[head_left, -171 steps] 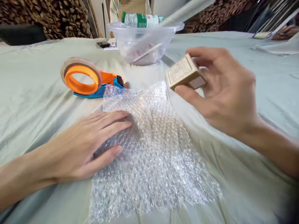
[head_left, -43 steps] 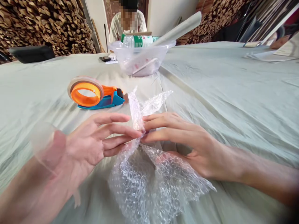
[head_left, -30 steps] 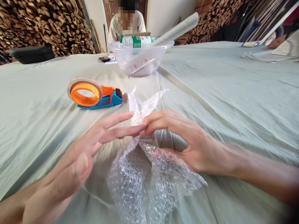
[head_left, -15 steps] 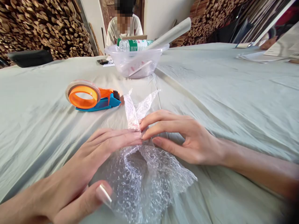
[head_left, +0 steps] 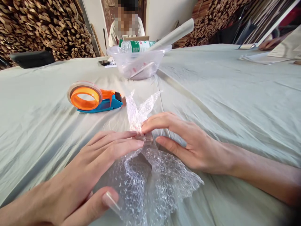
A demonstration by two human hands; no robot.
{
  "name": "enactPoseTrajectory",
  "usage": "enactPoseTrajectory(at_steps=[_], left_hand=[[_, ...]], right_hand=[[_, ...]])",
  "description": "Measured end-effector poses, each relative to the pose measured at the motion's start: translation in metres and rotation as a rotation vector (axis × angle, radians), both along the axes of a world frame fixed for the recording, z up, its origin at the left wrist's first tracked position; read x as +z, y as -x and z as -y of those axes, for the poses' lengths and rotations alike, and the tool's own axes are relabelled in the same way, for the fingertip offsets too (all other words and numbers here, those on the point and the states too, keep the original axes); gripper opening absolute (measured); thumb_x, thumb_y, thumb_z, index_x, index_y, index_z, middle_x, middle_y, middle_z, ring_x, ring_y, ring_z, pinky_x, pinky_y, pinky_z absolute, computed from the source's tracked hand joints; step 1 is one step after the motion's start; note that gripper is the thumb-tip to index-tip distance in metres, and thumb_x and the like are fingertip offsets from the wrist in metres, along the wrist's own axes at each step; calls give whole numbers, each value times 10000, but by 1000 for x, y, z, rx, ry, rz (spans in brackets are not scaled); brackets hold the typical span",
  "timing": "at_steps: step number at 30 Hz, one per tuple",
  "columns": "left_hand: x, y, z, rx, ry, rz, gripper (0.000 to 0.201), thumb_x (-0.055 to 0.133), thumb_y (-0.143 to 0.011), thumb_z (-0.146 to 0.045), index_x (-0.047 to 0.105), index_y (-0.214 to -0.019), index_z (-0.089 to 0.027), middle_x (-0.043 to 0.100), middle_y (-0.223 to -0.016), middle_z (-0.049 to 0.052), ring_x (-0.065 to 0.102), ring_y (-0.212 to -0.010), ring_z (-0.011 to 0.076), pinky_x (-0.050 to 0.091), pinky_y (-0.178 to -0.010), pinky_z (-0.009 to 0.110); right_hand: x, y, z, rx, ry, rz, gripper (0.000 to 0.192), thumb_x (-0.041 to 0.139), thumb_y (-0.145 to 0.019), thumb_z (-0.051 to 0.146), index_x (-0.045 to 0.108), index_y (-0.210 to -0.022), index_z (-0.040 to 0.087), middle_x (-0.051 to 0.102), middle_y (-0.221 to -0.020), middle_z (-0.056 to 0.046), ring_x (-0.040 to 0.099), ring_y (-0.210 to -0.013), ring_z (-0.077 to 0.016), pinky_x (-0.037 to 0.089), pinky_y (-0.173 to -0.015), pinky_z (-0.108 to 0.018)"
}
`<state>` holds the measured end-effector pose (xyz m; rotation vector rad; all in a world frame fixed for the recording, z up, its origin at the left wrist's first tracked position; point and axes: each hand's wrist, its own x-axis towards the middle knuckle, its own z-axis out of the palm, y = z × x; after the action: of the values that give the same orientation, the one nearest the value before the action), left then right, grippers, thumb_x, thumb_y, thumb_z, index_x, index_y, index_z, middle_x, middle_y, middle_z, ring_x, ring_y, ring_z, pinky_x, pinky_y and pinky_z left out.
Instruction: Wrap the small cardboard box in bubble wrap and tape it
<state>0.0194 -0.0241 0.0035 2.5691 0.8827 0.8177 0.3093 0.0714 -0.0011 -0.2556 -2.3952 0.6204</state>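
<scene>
A crumpled sheet of bubble wrap (head_left: 155, 179) lies bunched on the pale green tablecloth (head_left: 235, 94), its upper corners twisted up into a peak. My right hand (head_left: 188, 144) pinches the wrap just below that peak, thumb and fingers closed around the bundle. What is inside the wrap is hidden. My left hand (head_left: 94, 175) lies flat with its fingertips pressed on the wrap beside the right fingertips. The end of a clear tape strip (head_left: 113, 201) sticks to my left thumb.
An orange and blue tape dispenser (head_left: 91, 97) lies just behind the wrap to the left. Further back stands a clear plastic bowl (head_left: 138, 61) with a water bottle (head_left: 136, 46) and a paper roll (head_left: 174, 31). A person (head_left: 127, 28) sits at the far side. Papers (head_left: 263, 56) lie far right.
The small box once in my right hand is no longer visible and the wrap is bunched up. In the last second my left hand came down flat onto the wrap.
</scene>
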Motion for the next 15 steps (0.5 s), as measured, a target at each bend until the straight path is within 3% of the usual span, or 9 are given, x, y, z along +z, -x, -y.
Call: enactPoseTrajectory(at_steps=[3,5,7,9,12,15], left_hand=[[-1,1,-4,-55,34,16,652,492,-1142,-528,373,-1757,-349,563,-1721,73,541,-1605,371,440,-1347,550],[-1,1,-4,-52,3,-12,628,413,-1169,-513,352,-1764,-321,537,-1740,70,524,-1622,330,431,-1359,506],[-1,0,-3,-41,-38,-45,617,332,-1187,-511,337,-1767,-300,523,-1749,71,515,-1631,304,427,-1366,484],[-1,-1,-1,-55,-34,-45,628,348,-1182,-507,313,-1775,-302,502,-1762,66,511,-1632,315,442,-1360,497],[1,-2,0,-44,-28,-83,640,351,-1183,-512,278,-1787,-311,465,-1783,66,510,-1631,325,481,-1339,502],[3,-2,2,10,-62,-147,636,271,-1192,-525,279,-1784,-292,493,-1767,87,534,-1615,303,514,-1316,469]], right_hand=[[-2,5,3,-101,176,-130,182,546,-1126,154,658,-1258,208,763,-1218,-44,734,-1188,-154,589,-1050,-332],[-4,7,2,-258,221,-231,120,583,-1110,195,660,-1202,205,756,-1168,-49,741,-1107,-172,606,-982,-354],[-6,7,-3,-460,181,-192,154,608,-1102,292,672,-1200,193,759,-1173,-75,727,-1102,-218,587,-1023,-440],[-9,4,-10,-571,155,-19,347,556,-1120,450,688,-1279,171,759,-1294,-130,697,-1249,-295,503,-1165,-582],[-10,1,-19,-479,206,230,598,391,-1138,656,701,-1344,188,667,-1555,-165,506,-1563,-377,200,-1353,-739],[-7,3,-23,-302,272,326,642,321,-1133,730,726,-1205,237,661,-1561,-126,462,-1598,-358,33,-1403,-719]])
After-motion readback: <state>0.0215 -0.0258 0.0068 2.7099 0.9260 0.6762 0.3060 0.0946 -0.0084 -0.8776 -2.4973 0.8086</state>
